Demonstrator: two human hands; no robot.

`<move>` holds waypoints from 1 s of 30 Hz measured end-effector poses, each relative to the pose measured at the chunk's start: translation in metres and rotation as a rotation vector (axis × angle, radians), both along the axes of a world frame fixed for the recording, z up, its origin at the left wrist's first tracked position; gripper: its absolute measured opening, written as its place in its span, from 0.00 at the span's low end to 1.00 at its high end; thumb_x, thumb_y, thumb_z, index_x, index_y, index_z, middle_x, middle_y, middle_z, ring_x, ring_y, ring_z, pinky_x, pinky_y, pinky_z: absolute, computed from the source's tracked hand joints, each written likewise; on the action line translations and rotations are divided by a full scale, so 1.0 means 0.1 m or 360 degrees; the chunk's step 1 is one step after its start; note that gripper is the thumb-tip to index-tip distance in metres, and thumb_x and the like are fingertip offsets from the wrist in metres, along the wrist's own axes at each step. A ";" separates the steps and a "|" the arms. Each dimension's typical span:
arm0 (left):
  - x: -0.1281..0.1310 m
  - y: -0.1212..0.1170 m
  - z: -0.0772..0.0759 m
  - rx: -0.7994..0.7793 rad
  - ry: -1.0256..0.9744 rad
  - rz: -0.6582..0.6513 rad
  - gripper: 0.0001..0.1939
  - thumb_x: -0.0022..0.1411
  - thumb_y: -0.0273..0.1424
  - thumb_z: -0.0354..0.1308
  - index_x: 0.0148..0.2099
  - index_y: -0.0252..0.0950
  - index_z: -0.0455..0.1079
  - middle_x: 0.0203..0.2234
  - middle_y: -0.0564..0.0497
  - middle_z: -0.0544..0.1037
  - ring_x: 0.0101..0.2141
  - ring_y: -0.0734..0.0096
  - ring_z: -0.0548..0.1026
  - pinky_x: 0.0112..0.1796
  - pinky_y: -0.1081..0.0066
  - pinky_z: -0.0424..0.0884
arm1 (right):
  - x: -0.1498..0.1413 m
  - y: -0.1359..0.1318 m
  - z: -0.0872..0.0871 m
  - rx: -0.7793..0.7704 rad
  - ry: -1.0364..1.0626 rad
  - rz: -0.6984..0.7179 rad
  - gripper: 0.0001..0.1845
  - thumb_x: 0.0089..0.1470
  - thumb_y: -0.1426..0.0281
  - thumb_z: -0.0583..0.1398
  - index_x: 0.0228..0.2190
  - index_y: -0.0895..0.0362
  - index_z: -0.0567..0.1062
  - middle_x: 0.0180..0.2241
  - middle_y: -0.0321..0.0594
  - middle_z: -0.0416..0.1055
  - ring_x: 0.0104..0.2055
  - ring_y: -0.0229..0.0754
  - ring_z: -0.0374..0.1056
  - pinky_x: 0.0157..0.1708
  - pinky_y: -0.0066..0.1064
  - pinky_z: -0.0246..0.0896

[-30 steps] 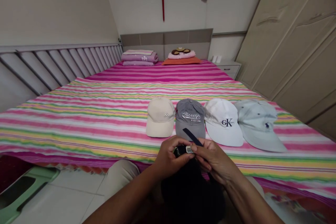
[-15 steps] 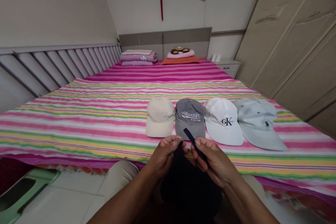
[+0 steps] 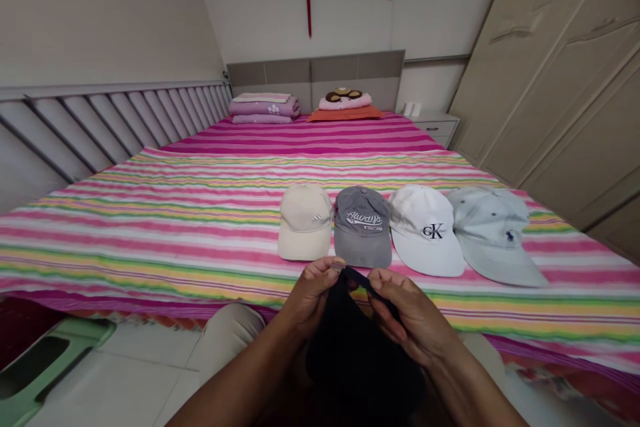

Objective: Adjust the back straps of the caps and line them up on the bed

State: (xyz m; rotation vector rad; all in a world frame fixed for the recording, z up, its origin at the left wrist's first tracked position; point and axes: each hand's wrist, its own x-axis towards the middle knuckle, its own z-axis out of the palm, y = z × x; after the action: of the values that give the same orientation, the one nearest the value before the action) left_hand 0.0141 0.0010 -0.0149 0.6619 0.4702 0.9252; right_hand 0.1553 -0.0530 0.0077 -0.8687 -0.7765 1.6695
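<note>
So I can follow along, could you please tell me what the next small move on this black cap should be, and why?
Probably the right hand should draw the dark strap further through the small metal buckle, since the strap seems to reach the buckle, which the left hand pinches at the black cap.

**Logos across four caps**
The grey cap (image 3: 363, 228) reads "Always" in white script, above a smaller line too small to read. The white cap (image 3: 425, 243) bears a black "CK" on its front. The beige cap (image 3: 303, 227) carries a small Adidas three-bar mark, and the pale blue cap (image 3: 493, 227) a navy Polo pony.
</note>
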 end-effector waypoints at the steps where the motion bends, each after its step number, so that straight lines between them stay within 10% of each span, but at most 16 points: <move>1: 0.00 0.00 0.01 -0.0009 0.0002 0.0005 0.14 0.38 0.31 0.67 0.30 0.32 0.72 0.19 0.51 0.76 0.21 0.75 0.73 0.22 0.81 0.64 | 0.00 0.00 0.00 0.0000 0.0006 0.0004 0.14 0.47 0.62 0.60 0.20 0.58 0.63 0.08 0.24 0.55 0.06 0.23 0.38 0.06 0.16 0.36; 30: -0.08 -0.01 0.08 0.0260 0.0202 0.0046 0.14 0.37 0.28 0.68 0.30 0.31 0.72 0.20 0.53 0.75 0.21 0.79 0.70 0.25 0.79 0.64 | 0.02 0.03 0.02 0.0078 -0.0711 -0.0006 0.16 0.44 0.58 0.60 0.22 0.59 0.67 0.10 0.26 0.57 0.08 0.25 0.46 0.08 0.18 0.37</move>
State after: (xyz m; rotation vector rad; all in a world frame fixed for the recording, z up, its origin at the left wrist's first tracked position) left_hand 0.0066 0.0003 -0.0072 0.8680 0.5218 0.9593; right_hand 0.1574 -0.0497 0.0099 -1.2274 -1.1102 1.4614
